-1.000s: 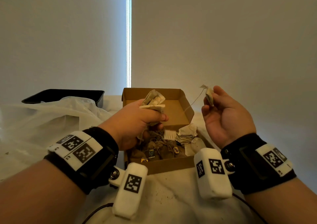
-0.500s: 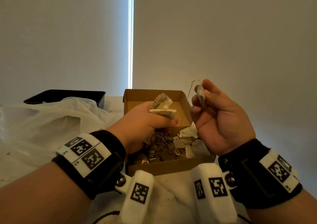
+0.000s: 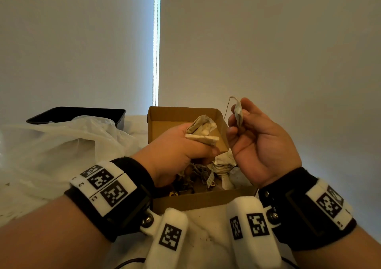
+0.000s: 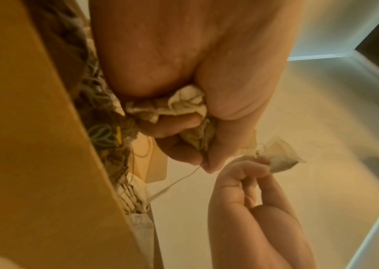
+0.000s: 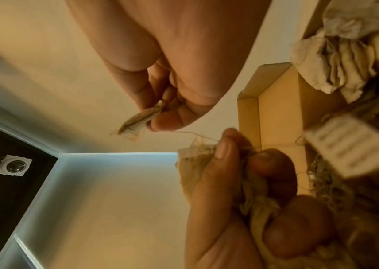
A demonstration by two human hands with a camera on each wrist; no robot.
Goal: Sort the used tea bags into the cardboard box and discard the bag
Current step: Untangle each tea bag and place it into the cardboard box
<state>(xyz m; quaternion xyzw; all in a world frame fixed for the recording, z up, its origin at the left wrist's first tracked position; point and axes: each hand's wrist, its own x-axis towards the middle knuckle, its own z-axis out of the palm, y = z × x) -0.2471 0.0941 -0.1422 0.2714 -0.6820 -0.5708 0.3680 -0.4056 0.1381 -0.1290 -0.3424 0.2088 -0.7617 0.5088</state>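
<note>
Left hand (image 3: 177, 151) grips crumpled tea bags (image 3: 203, 129) above the box (image 3: 185, 115); right hand (image 3: 261, 145) pinches one bag (image 3: 238, 114) upright, just beside; only the wrist views show a string (image 4: 177, 180) joining them.

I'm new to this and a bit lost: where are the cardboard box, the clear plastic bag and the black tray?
cardboard box (image 3: 181, 115): head view, back wall.
plastic bag (image 3: 68, 145): head view, crumpled middle.
black tray (image 3: 82, 112): head view, near rim.
</note>
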